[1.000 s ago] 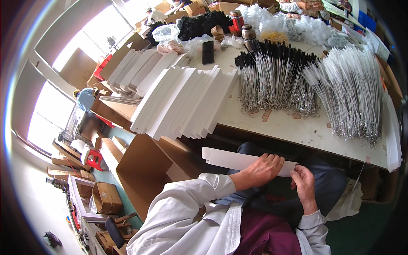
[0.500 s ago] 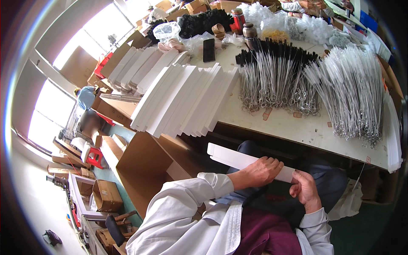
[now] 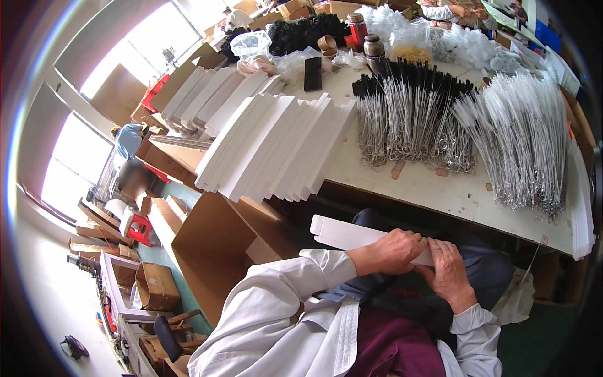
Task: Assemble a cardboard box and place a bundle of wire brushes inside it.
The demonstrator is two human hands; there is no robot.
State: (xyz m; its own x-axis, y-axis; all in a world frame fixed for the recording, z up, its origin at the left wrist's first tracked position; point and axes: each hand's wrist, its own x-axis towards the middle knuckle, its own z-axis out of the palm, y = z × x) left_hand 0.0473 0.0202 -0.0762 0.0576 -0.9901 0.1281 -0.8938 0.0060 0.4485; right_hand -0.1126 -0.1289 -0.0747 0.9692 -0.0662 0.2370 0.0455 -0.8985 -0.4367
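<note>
Both hands (image 3: pixel 418 261) around a long, flat white package (image 3: pixel 352 235), apparently folded card.

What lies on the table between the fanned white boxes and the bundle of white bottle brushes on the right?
In the head view, a bundle of black-tipped wire brushes lies between the white boxes and the white brushes.

Box (image 3: pixel 352 235): matt white card, smooth.
Brushes (image 3: pixel 408 119): shiny twisted wire.
Desk (image 3: pixel 433 188): pale, matt.
Sleeve (image 3: pixel 282 295): white cloth.

Single head camera, looking steeply down, close over lap, worktable (image 3: pixel 433 188) ahead.
</note>
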